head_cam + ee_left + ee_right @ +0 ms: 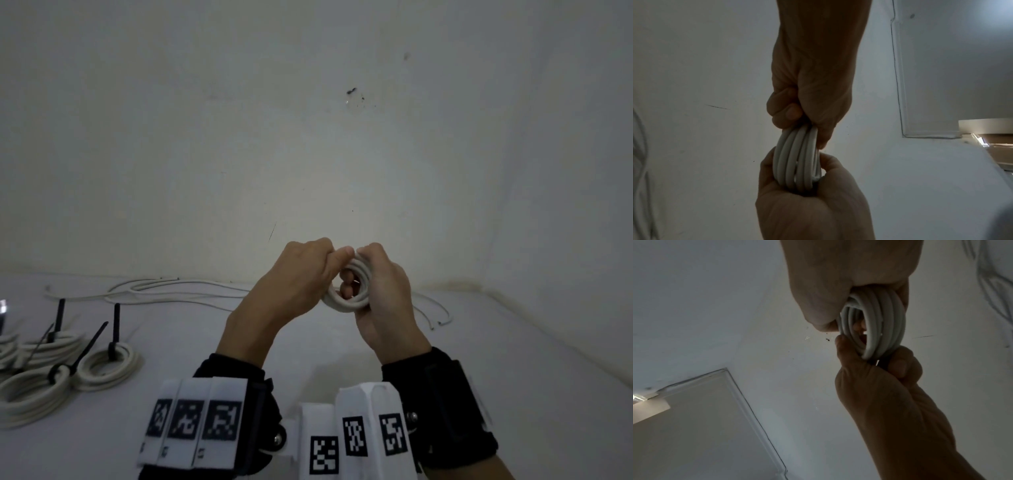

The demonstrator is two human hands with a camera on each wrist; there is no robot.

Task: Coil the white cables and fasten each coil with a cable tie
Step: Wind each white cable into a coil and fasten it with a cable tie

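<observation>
I hold a small coil of white cable [346, 301] up above the white table [308, 346], between both hands. My left hand [305, 270] grips the coil's upper left side, thumb on top. On the right side, my right hand [380, 287] curls round the coil, with fingers showing through its centre. In the left wrist view the coil [797, 159] has several turns side by side, the left hand [813, 203] below it and the right hand [807, 97] above. In the right wrist view the coil [875, 324] sits between the right hand [838, 280] and the left hand [879, 386]. I see no tie on this coil.
Several finished coils with black cable ties [102, 363] [30, 394] lie at the table's left. Loose white cables [171, 291] run along the wall at the back left. Thin wire ends [435, 308] lie at the back right. A plain wall stands just behind.
</observation>
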